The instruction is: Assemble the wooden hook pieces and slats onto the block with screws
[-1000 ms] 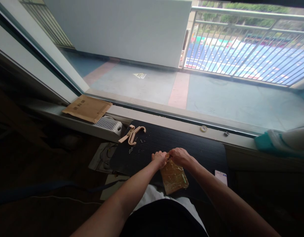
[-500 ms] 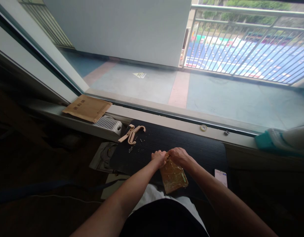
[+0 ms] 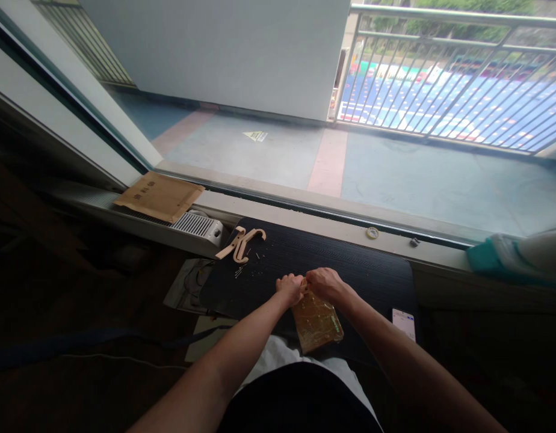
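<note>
My left hand (image 3: pixel 290 287) is closed at the far end of a brown, flat package (image 3: pixel 318 328) wrapped in clear film. Against it, my right hand (image 3: pixel 324 284) has its fingers pinched together. Between the two hands shows a small light-wood piece (image 3: pixel 304 286), which the left fingers grip. What the right fingers hold is too small to make out. The package lies at the near edge of the black table (image 3: pixel 350 264). Light-wood curved pieces (image 3: pixel 242 245) rest at the table's left, with several small screws (image 3: pixel 239 272) and bits beside them.
A phone (image 3: pixel 403 325) lies at the table's right edge. On the window ledge are a tape roll (image 3: pixel 372 233) and a small grey object (image 3: pixel 414 242). A brown envelope (image 3: pixel 163 195) covers part of a white heater (image 3: pixel 199 228). A teal bin (image 3: pixel 497 258) stands right.
Both hands stay in nearly the same place. My right hand has shifted and turned slightly, and a little more of the wood piece shows between the hands.
</note>
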The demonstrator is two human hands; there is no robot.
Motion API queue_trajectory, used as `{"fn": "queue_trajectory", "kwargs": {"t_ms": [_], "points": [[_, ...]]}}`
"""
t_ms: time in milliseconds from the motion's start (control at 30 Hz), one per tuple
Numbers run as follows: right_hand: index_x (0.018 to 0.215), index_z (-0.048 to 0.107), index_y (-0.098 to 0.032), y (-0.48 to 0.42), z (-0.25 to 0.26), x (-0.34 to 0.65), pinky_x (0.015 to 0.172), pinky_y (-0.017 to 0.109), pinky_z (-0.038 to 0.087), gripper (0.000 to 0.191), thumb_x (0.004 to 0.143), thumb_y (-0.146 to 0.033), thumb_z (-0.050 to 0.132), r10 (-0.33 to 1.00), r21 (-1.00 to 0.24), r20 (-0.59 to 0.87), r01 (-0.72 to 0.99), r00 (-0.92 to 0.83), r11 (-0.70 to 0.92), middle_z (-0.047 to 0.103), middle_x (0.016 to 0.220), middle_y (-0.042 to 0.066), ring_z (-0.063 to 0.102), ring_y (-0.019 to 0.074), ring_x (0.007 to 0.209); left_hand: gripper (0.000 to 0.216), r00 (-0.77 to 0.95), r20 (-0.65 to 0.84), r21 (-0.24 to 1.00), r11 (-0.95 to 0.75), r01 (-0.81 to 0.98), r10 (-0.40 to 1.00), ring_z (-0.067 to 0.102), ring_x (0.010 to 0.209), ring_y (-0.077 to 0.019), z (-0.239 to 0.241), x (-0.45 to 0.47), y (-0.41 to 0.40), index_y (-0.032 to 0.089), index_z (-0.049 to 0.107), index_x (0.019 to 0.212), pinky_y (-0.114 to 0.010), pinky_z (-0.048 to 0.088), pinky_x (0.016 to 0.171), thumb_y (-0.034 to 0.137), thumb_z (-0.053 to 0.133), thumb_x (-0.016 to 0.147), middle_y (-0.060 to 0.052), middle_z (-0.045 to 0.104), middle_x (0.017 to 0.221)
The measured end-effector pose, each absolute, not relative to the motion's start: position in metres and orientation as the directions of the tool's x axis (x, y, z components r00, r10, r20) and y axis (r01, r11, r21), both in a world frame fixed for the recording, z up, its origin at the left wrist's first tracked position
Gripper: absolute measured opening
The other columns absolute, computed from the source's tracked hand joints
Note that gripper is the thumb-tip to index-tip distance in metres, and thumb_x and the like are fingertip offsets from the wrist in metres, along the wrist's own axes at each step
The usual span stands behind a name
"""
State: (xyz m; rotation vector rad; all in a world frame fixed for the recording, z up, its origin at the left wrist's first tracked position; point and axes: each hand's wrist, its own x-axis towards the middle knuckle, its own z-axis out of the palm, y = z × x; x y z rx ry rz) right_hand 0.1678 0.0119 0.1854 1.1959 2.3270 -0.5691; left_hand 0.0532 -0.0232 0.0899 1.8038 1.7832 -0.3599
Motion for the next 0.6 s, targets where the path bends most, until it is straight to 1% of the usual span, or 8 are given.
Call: {"fn": "queue_trajectory", "kwargs": {"t_ms": [100, 300, 500, 600], "points": [[0.095, 0.068, -0.018, 0.011, 0.187, 0.169, 0.072, 0.024, 0.044, 0.026, 0.087, -0.019, 0.043, 0.656, -0.149, -0.569, 0.846, -0.497, 0.512, 0.070, 0.095, 0.009, 0.064, 0.0188, 0.090, 0.032, 0.081, -0.565, 0.212, 0.050, 0.976, 0.821, 0.054, 0.107, -0.0250, 0.092, 0.053, -0.023, 0.026, 0.054, 0.103, -0.039, 0.042, 0.087, 0.031, 0.058, 0.072, -0.006, 0.057, 0.111], [0.099, 0.068, -0.021, 0.013, 0.197, 0.168, 0.073, 0.025, 0.045, 0.023, 0.084, -0.020, 0.051, 0.626, -0.139, -0.574, 0.817, -0.527, 0.560, 0.070, 0.096, 0.009, 0.064, 0.0206, 0.092, 0.031, 0.081, -0.575, 0.215, 0.055, 0.975, 0.814, 0.054, 0.106, -0.0248, 0.091, 0.052, -0.022, 0.027, 0.054, 0.103, -0.039, 0.043, 0.087, 0.034, 0.057, 0.074, -0.006, 0.058, 0.110], [0.098, 0.069, -0.019, 0.015, 0.192, 0.168, 0.073, 0.025, 0.045, 0.028, 0.084, -0.015, 0.045, 0.624, -0.151, -0.588, 0.828, -0.514, 0.540, 0.070, 0.095, 0.010, 0.064, 0.0201, 0.091, 0.031, 0.087, -0.565, 0.214, 0.043, 0.976, 0.821, 0.054, 0.107, -0.0255, 0.090, 0.053, -0.022, 0.025, 0.055, 0.104, -0.040, 0.043, 0.087, 0.032, 0.057, 0.074, -0.007, 0.058, 0.111], [0.098, 0.068, -0.019, 0.016, 0.186, 0.171, 0.073, 0.025, 0.045, 0.026, 0.084, -0.017, 0.046, 0.632, -0.158, -0.586, 0.837, -0.506, 0.524, 0.070, 0.095, 0.009, 0.064, 0.0197, 0.090, 0.031, 0.095, -0.570, 0.215, 0.037, 0.976, 0.816, 0.055, 0.105, -0.0252, 0.092, 0.052, -0.020, 0.026, 0.057, 0.101, -0.039, 0.043, 0.085, 0.038, 0.059, 0.072, -0.007, 0.059, 0.110]]}}
